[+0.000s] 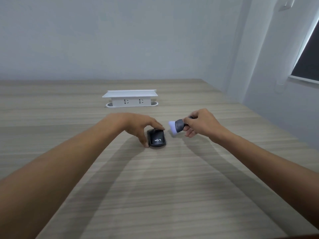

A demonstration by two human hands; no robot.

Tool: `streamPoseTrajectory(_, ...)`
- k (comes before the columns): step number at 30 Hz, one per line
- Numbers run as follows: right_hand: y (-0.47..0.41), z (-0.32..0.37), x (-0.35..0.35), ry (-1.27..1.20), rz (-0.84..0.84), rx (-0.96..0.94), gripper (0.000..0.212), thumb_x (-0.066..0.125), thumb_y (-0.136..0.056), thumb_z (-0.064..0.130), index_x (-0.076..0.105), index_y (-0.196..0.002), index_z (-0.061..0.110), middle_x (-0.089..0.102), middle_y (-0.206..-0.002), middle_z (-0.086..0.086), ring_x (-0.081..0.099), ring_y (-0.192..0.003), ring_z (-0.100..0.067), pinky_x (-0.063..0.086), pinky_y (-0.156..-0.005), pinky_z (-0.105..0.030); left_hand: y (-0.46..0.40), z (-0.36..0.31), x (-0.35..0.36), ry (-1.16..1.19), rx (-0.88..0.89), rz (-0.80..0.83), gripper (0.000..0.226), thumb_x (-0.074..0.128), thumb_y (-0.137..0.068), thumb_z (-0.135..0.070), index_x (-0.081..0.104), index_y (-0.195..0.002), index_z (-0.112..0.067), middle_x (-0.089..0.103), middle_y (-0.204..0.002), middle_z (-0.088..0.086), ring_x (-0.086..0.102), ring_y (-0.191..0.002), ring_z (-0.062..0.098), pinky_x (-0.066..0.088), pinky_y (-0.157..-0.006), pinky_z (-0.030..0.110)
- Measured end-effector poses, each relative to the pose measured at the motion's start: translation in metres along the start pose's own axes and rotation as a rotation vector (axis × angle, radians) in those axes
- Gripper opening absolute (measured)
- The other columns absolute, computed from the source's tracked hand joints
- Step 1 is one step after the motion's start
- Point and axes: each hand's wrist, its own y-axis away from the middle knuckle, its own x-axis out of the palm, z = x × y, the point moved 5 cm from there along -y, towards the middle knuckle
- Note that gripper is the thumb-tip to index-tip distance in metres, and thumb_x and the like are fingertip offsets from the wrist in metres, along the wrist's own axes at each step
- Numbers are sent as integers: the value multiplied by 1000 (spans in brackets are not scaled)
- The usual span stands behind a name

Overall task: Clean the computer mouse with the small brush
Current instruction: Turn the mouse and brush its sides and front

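Note:
A black computer mouse (156,139) with white lettering lies on the wooden table (155,187) in the middle of the view. My left hand (139,125) grips it, thumb on its left side and fingers over its far end. My right hand (200,124) holds a small brush (177,126) by its dark handle. The white bristles point left and hang just right of the mouse, a little above the table, apart from the mouse.
A white power socket box (130,99) with two outlets stands on the table behind the hands. A grey wall rises beyond the table's far edge. A dark window (307,57) is at the right. The table's right edge runs diagonally past my right forearm.

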Motion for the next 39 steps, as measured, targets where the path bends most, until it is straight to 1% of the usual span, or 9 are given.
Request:
streamPoseTrajectory(4, 6, -6, -2, -11, 14, 18, 19, 57, -88, 6, 71, -88, -8, 74, -72, -18, 72, -56, -25, 58, -55, -29, -6, -1, 4, 43, 28, -64, 87, 88, -74, -39, 46, -149, -40, 47, -149, -16, 41, -141, 9, 33, -119, 37)
streamPoseTrajectory(9, 10, -8, 5, 2, 31, 10, 21, 57, -88, 7, 70, -89, -9, 74, -68, -15, 70, -53, -24, 60, -57, -32, -3, -4, -1, 10, -10, -214, 78, 85, -73, -52, 56, -141, -29, 55, -140, -11, 48, -132, 13, 39, -106, 30)
streamPoseTrajectory(14, 15, -4, 12, -8, 64, -2, 21, 55, -92, 6, 71, -93, -8, 74, -74, -18, 73, -60, -25, 60, -57, -30, -2, -2, -2, 3, -78, -221, 71, 83, -73, -56, 63, -131, -20, 65, -126, -4, 60, -119, 19, 49, -101, 37)
streamPoseTrajectory(20, 28, 3, 15, 107, 114, -153, 17, 60, -96, 12, 75, -92, 8, 76, -75, -13, 77, -65, -23, 62, -64, -27, 0, 0, -3, -42, -139, -240, 64, 79, -74, -61, 70, -118, -16, 72, -110, 1, 66, -101, 23, 56, -92, 44)
streamPoseTrajectory(23, 27, 4, 15, 149, 116, -174, 15, 60, -97, 13, 75, -94, 10, 76, -76, -13, 76, -64, -20, 61, -64, -23, -1, 3, -2, -36, -152, -257, 59, 79, -75, -60, 72, -112, -15, 73, -102, 1, 67, -94, 23, 57, -87, 44)
streamPoseTrajectory(28, 10, 5, 12, 139, 42, -137, 17, 59, -98, 8, 74, -98, 2, 75, -80, -21, 73, -59, -18, 56, -56, -17, 0, 2, -3, -11, -149, -246, 51, 80, -77, -55, 73, -109, -15, 73, -96, -1, 66, -89, 22, 57, -83, 41)
streamPoseTrajectory(33, 18, 12, 19, 192, 58, -189, 16, 59, -98, 11, 75, -96, 7, 76, -75, -13, 73, -57, -12, 50, -53, -10, 0, 4, -3, 5, -148, -256, 51, 81, -75, -54, 74, -109, -16, 75, -96, -1, 68, -90, 21, 57, -85, 42)
streamPoseTrajectory(37, 27, 10, 13, 146, 155, -151, 15, 61, -98, 11, 75, -94, 8, 77, -78, -15, 76, -63, -18, 56, -58, -14, 0, 3, -3, -6, -150, -260, 55, 82, -74, -54, 73, -113, -16, 75, -101, 0, 68, -93, 22, 58, -87, 42)
streamPoseTrajectory(39, 26, 10, 12, 173, 144, -138, 15, 61, -97, 11, 75, -93, 9, 77, -77, -14, 77, -66, -21, 56, -58, -14, -1, 3, -3, -5, -153, -260, 55, 82, -74, -54, 73, -113, -16, 75, -100, 0, 68, -92, 21, 57, -86, 41)
